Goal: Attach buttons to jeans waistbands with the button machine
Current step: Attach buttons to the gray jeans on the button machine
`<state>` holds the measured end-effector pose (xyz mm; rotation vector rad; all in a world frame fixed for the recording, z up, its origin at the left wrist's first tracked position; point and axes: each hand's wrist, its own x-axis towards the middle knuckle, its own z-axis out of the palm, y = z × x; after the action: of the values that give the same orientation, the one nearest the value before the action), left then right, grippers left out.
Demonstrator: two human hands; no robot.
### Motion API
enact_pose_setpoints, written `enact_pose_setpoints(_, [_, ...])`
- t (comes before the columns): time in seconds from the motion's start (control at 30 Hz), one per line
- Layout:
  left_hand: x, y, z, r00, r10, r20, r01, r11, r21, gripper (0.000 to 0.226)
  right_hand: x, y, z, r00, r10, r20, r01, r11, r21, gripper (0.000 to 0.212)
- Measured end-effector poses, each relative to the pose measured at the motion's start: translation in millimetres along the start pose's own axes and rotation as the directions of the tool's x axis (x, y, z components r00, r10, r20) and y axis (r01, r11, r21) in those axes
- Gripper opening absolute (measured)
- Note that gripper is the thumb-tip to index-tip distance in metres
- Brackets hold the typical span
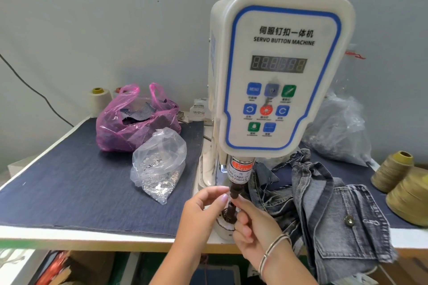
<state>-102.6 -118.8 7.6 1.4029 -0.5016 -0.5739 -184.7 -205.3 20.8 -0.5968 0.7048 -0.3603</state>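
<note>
Your hands meet at the dark punch (234, 188) under the servo button machine (278, 71), near the front edge of the bench (92, 237). Your left hand (203, 210) has its thumb and forefinger brought together right beside the punch; what they pinch, if anything, is too small to tell. Your right hand (252, 222), with bangles at the wrist, curls its fingers and touches the lower die post with thumb and fingertip; whether it holds a button cannot be told.

The grey jeans (324, 206) lie heaped just right of the machine, spilling over the front edge, one metal button (349, 220) already showing on them. Left of the machine sits a clear bag of silver buttons (159, 166), and behind it a pink bag of denim scraps (134, 120). Two olive thread cones (403, 183) stand at the right edge, a clear bag (342, 129) behind the jeans, and a cream thread cone (98, 102) at the back left corner.
</note>
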Motion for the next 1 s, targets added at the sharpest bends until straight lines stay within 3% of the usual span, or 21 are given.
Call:
enact_pose_setpoints(0.37, [-0.5,-0.9,2.9,1.0,0.005,0.022,-0.005,1.0,-0.02,0.016,-4.8,-4.3,0.9,0.995,0.086,0.044,-0.09,0.99,0.108,0.018])
enact_pose_setpoints(1.0, [-0.1,-2.4,1.8,0.999,0.019,0.033,-0.019,1.0,0.003,0.013,-6.5,3.6,2.3,0.999,-0.006,-0.037,0.009,0.997,0.083,0.034])
